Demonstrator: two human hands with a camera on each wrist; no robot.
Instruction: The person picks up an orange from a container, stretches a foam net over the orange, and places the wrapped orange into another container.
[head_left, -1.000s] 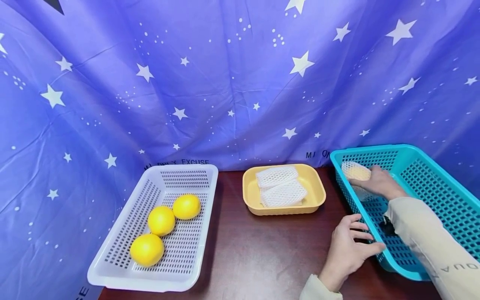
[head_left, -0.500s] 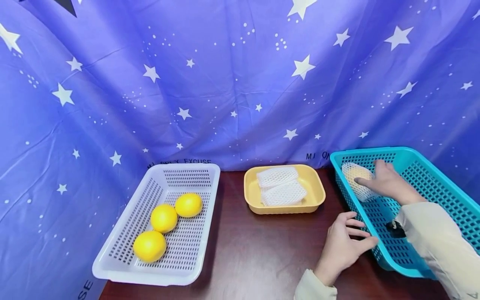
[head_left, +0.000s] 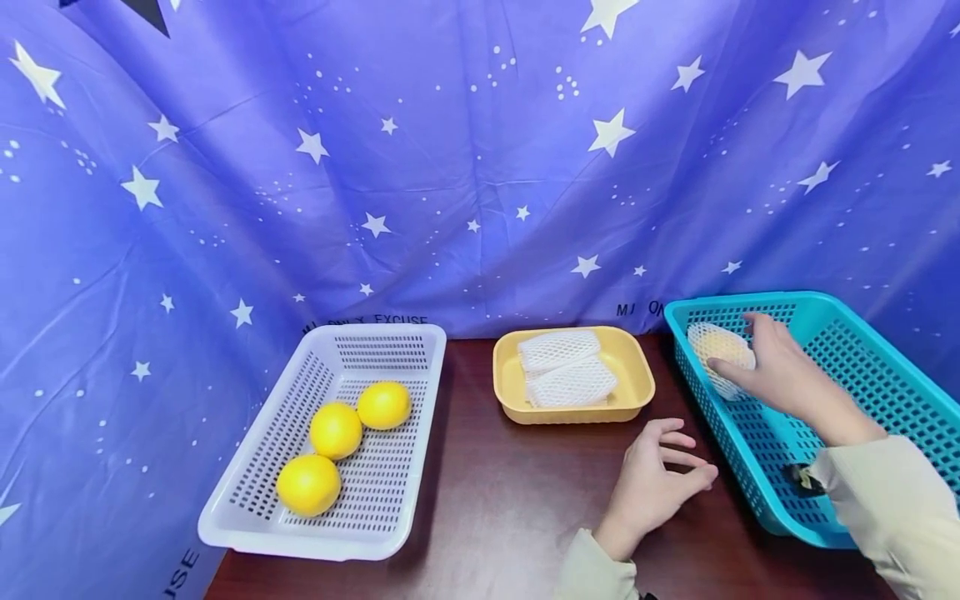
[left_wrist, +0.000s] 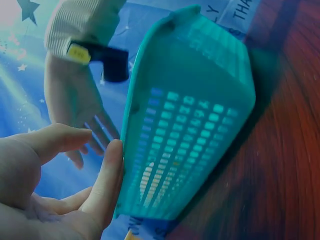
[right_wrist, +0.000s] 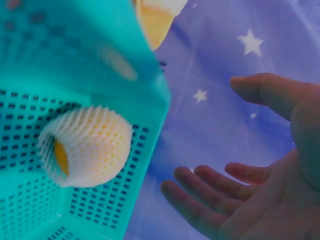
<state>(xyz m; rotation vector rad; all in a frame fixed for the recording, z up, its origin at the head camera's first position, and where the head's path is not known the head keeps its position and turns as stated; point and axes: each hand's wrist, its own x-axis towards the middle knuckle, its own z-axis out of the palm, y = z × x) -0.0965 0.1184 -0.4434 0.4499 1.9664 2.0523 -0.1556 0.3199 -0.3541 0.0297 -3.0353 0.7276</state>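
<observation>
A yellow round fruit in a white foam net sleeve [head_left: 722, 360] lies in the far left corner of the teal basket [head_left: 885, 367]. Over that basket, my right hand [head_left: 791, 379] is apart from the netted fruit, thumb and fingers spread and holding nothing. In the right wrist view the sleeve [right_wrist: 95, 150] leaves a patch of yellow peel bare at one end. My left hand [head_left: 651, 477] hovers beside the basket's left side, fingers loosely bent and empty. The left wrist view has its fingertips near the basket's rim [left_wrist: 131, 100].
A small yellow tray [head_left: 637, 375] with two white foam net sleeves [head_left: 572, 382] stands at the back middle. On the left, a white basket [head_left: 416, 475] holds three yellow round fruits [head_left: 335, 430]. A starry blue curtain [head_left: 465, 150] hangs behind the dark wooden table [head_left: 480, 500].
My right hand has let go of the netted fruit and drawn back to the right, fingers spreading. My left hand has moved left, away from the teal basket's rim.
</observation>
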